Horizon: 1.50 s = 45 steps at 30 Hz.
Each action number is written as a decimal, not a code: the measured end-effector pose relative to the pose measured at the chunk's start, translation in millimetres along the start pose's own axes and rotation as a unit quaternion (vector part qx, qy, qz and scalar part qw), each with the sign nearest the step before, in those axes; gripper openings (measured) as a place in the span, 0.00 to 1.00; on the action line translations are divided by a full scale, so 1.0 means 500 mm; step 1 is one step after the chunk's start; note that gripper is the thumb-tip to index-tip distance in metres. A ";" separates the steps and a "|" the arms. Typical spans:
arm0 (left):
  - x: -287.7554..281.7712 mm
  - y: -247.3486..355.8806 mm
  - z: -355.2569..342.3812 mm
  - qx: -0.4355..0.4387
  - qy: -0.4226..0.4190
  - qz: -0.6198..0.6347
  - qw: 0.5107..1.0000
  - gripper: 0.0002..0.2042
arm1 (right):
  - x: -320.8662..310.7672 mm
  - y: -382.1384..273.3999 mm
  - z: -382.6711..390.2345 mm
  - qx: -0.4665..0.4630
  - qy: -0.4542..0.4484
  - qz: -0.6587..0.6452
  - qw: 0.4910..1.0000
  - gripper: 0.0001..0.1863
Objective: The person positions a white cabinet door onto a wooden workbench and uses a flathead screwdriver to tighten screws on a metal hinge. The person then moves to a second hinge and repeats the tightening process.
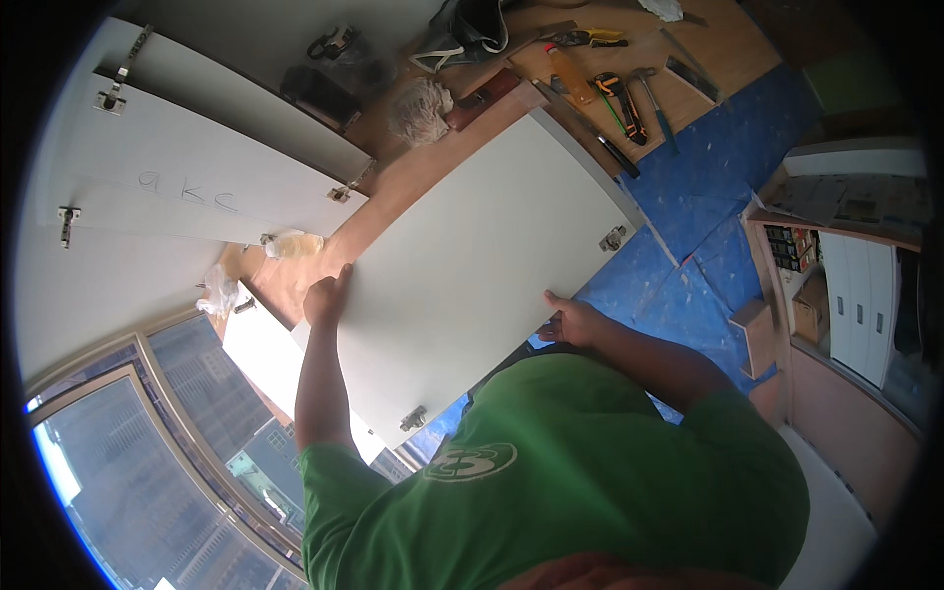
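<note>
A large white panel lies at a slant over the wooden work surface, with a metal hinge near its right corner and another near its lower edge. My left hand grips the panel's left edge, thumb along it. My right hand holds the near right edge with the thumb on top and the other fingers partly hidden at the edge. Behind the left hand are a plastic bottle and another white board partly under the panel.
Hinged white doors stand upper left. Tools, including a hammer, lie at the back with a bottle and crumpled plastic. Blue sheeting covers the floor at right, beside a white cabinet. A window is lower left.
</note>
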<state>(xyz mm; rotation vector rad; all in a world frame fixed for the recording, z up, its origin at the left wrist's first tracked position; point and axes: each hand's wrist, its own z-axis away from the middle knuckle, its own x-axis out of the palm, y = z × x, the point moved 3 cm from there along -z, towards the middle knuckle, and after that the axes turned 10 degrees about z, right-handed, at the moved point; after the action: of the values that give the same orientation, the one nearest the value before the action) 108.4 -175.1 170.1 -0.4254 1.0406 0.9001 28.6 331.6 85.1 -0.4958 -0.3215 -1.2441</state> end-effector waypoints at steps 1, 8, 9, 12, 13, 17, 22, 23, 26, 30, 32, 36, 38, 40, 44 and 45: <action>0.010 0.014 -0.017 0.010 -0.005 0.002 1.000 0.42 | -0.020 0.005 -0.019 -0.013 -0.008 -0.002 1.000 0.35; 0.045 0.006 -0.133 0.045 -0.002 0.015 0.999 0.44 | 0.005 -0.046 -0.069 -0.028 0.059 0.005 0.998 0.32; 0.051 0.002 -0.147 0.048 -0.009 0.021 0.999 0.44 | 0.016 -0.049 -0.074 -0.045 0.050 -0.002 0.998 0.37; 0.071 0.000 -0.181 0.071 -0.027 0.043 0.996 0.44 | 0.047 -0.054 -0.094 -0.131 0.057 -0.105 0.984 0.42; 0.075 -0.007 -0.186 0.083 -0.027 0.051 0.995 0.43 | 0.056 -0.054 -0.094 -0.132 0.084 -0.109 0.982 0.43; 0.098 -0.030 -0.208 0.098 -0.034 0.084 0.991 0.38 | 0.103 -0.063 -0.074 -0.133 0.139 -0.108 0.975 0.45; 0.130 -0.049 -0.211 0.132 -0.034 0.134 0.982 0.33 | 0.108 -0.068 -0.068 -0.126 0.205 -0.092 0.966 0.44; 0.134 -0.056 -0.210 0.179 0.026 0.124 0.976 0.31 | 0.107 -0.067 -0.071 -0.125 0.203 -0.087 0.967 0.44; 0.144 -0.051 -0.192 0.153 0.027 0.126 0.980 0.30 | 0.098 -0.064 -0.073 -0.129 0.207 -0.078 0.967 0.44; 0.149 -0.050 -0.169 0.154 0.054 0.120 0.979 0.28 | 0.096 -0.060 -0.067 -0.140 0.192 -0.070 0.969 0.45; 0.151 -0.046 -0.164 0.136 0.021 0.119 0.983 0.30 | 0.096 -0.061 -0.065 -0.140 0.189 -0.078 0.969 0.46; 0.157 -0.054 -0.155 0.154 0.044 0.115 0.980 0.29 | 0.105 -0.057 -0.079 -0.132 0.220 -0.103 0.961 0.46; 0.134 -0.039 -0.154 0.142 0.010 0.086 0.986 0.28 | 0.107 -0.054 -0.082 -0.131 0.244 -0.101 0.956 0.45; 0.147 -0.041 -0.156 0.154 0.026 0.066 0.986 0.28 | 0.107 -0.049 -0.082 -0.130 0.266 -0.084 0.951 0.44; 0.160 -0.053 -0.160 0.192 0.077 0.068 0.976 0.24 | 0.099 -0.044 -0.095 -0.141 0.232 -0.085 0.959 0.43; 0.160 -0.052 -0.155 0.201 0.096 0.083 0.971 0.24 | 0.098 -0.041 -0.099 -0.145 0.227 -0.086 0.959 0.43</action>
<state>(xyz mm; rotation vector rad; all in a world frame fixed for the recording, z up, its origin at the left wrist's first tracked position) 102.9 -208.5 60.8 -0.0850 1.4175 0.7799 21.8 260.6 70.8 -0.4209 0.2160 -1.5433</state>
